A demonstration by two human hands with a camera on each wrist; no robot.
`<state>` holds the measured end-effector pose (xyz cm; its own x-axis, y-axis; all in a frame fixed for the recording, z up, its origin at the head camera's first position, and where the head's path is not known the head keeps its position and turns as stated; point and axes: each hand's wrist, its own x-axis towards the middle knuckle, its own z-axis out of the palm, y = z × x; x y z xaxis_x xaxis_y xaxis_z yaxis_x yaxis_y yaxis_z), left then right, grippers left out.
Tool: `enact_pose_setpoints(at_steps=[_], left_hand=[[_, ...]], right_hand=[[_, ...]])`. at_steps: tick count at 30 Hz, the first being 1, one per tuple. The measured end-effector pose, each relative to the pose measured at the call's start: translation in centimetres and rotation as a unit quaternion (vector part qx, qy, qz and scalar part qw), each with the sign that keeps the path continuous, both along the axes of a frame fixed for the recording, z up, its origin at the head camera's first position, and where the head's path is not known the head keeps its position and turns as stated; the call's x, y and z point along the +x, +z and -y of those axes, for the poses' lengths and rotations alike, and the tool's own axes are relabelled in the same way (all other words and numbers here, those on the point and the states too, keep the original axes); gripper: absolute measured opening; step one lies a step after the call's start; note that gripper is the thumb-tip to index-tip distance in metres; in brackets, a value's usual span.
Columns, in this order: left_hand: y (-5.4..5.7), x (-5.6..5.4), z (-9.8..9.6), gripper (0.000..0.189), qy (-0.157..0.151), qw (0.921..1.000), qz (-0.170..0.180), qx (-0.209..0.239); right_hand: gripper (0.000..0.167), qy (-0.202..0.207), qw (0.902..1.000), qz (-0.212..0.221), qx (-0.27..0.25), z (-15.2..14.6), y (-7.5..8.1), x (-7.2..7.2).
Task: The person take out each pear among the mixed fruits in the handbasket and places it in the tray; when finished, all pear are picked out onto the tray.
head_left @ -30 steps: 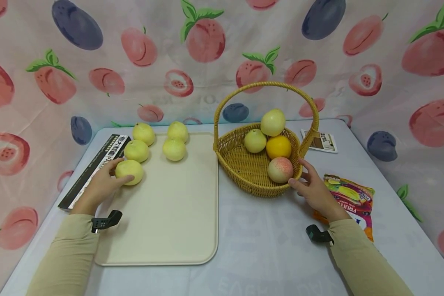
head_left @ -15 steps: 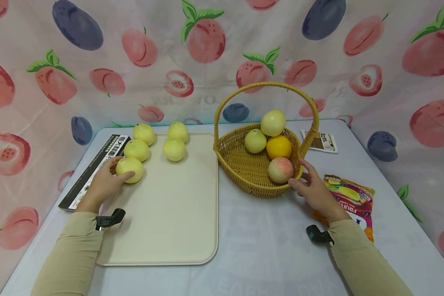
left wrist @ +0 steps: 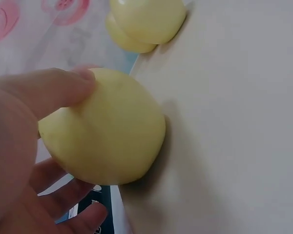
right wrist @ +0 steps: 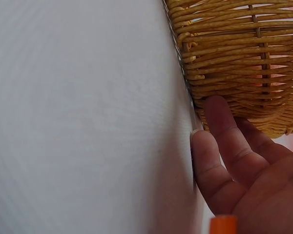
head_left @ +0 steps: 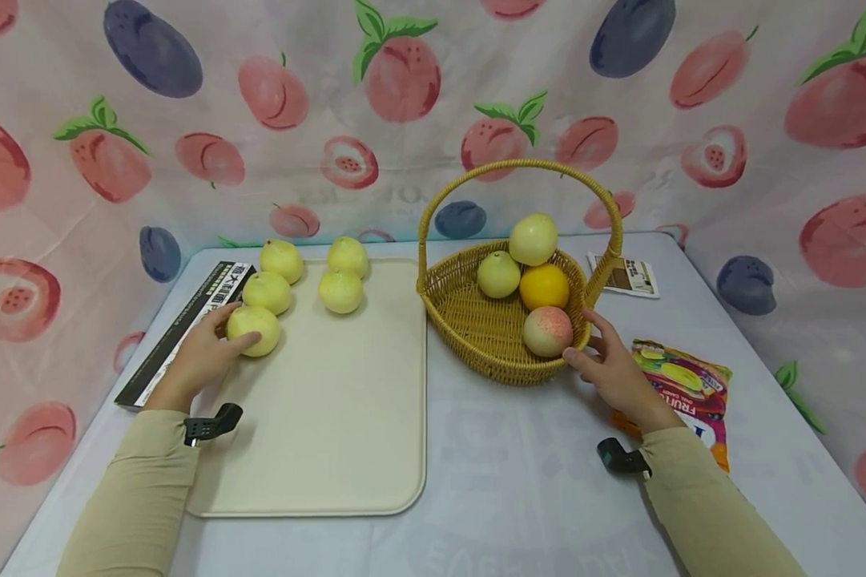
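Cloth [head_left: 404,148] backs the bench [head_left: 497,465]; my left hand [head_left: 203,353] grasps a fruit [head_left: 251,322], my relaxed right hand [head_left: 618,378] touches the basket [head_left: 493,366], handle [head_left: 521,164] arching left-to-right.

A white table [head_left: 519,481] bears tray [head_left: 332,417], basket [head_left: 505,372], box [head_left: 182,330], packets [head_left: 685,381].

The bag [head_left: 685,388] reads "FRUIT", upside down; the box [head_left: 176,335] bears Chinese characters; the packet's [head_left: 633,276] print is too small.
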<state>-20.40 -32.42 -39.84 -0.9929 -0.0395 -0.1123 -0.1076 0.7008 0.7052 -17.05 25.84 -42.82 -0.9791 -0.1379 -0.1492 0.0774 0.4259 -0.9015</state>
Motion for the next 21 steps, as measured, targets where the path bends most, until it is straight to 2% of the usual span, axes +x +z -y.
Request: enact_pose_setpoints(at_steps=[7, 12, 16, 21], left_hand=[[-0.5, 0.1, -0.2, 0.094, 0.021, 0.9996, -0.001, 0.017], [-0.3, 0.2, -0.3, 0.098, 0.026, 0.9992, -0.005, 0.028], [0.4, 0.2, -0.8, 0.095, 0.025, 0.9988, -0.031, 0.03], [1.9, 0.5, -1.8, 0.09, 0.023, 0.9979, -0.055, 0.024]], right_hand=[[0.087, 0.002, 1.0, 0.0, -0.003, 0.0, 0.1, -0.1], [0.087, 0.004, 1.0, 0.002, -0.001, -0.1, 0.1, -0.1], [0.087, 0.004, 1.0, 0.002, -0.003, 0.0, 0.2, -0.1], [0.087, 0.004, 1.0, 0.001, -0.007, 0.0, 0.2, 0.0]])
